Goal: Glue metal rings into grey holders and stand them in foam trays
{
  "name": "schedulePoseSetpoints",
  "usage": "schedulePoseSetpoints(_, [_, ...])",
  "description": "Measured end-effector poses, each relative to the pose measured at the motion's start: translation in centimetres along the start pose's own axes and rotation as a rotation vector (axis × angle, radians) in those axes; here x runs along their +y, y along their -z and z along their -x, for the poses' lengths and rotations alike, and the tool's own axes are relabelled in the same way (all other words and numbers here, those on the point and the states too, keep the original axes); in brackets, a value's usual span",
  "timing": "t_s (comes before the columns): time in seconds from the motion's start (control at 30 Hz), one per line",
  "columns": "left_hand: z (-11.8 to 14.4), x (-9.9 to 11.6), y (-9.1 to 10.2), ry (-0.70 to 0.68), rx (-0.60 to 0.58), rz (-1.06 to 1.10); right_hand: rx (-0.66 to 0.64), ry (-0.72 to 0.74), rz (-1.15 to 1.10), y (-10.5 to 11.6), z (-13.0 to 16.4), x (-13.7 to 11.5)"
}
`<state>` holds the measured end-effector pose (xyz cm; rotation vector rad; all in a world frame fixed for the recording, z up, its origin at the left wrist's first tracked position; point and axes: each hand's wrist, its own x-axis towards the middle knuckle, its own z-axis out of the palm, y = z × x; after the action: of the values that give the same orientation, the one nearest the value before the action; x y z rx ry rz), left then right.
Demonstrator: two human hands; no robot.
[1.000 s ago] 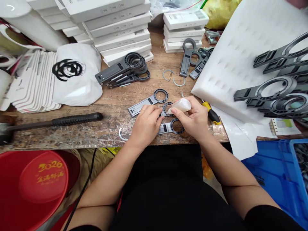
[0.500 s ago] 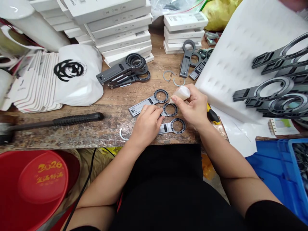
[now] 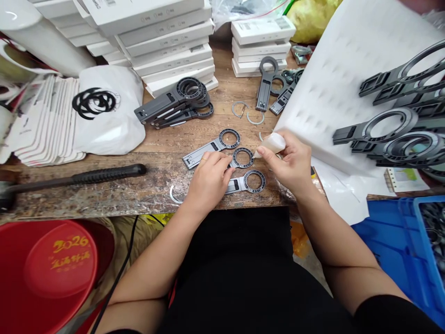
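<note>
Three flat grey ring-headed plastic parts lie side by side near the wooden bench's front edge: a far one (image 3: 212, 147), a middle one (image 3: 243, 157) and a near one (image 3: 253, 181). My left hand (image 3: 207, 182) rests fingers-down on the handles of the middle and near parts, holding them flat. My right hand (image 3: 291, 161) grips a small translucent white squeeze bottle (image 3: 273, 143), its nozzle pointing left at the right rim of the middle ring.
A black-handled hammer (image 3: 86, 177) lies at the left. Stacked grey parts (image 3: 177, 103), white boxes (image 3: 167, 46), a white bag (image 3: 107, 111), loose metal snap rings (image 3: 239, 109), white foam sheet with dark parts (image 3: 389, 125), blue crate (image 3: 410, 241), red bucket (image 3: 52, 273), yellow-handled screwdriver partly hidden.
My right hand has carried the bottle from the middle ring toward the far ring and back, its nozzle now at the middle ring's right rim. The left hand stays put.
</note>
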<state>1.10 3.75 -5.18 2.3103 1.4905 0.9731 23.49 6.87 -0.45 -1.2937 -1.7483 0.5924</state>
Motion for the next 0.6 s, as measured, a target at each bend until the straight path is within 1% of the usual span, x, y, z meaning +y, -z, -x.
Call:
schedulePoseSetpoints(0.13, [0.0, 0.0, 0.0, -0.002, 0.002, 0.001, -0.010, -0.027, -0.003, 0.2, 0.4, -0.5])
schedulePoseSetpoints(0.23, [0.0, -0.1, 0.0, -0.015, 0.011, -0.002, 0.002, -0.014, 0.004, 0.0, 0.0, 0.0])
schedulePoseSetpoints(0.4, [0.0, -0.1, 0.0, -0.017, 0.008, -0.001, 0.022, -0.011, -0.021, -0.8, -1.1, 1.2])
schedulePoseSetpoints(0.6, [0.0, -0.2, 0.1, -0.011, -0.022, 0.008, 0.016, -0.009, -0.044, -2.0, -2.2, 0.9])
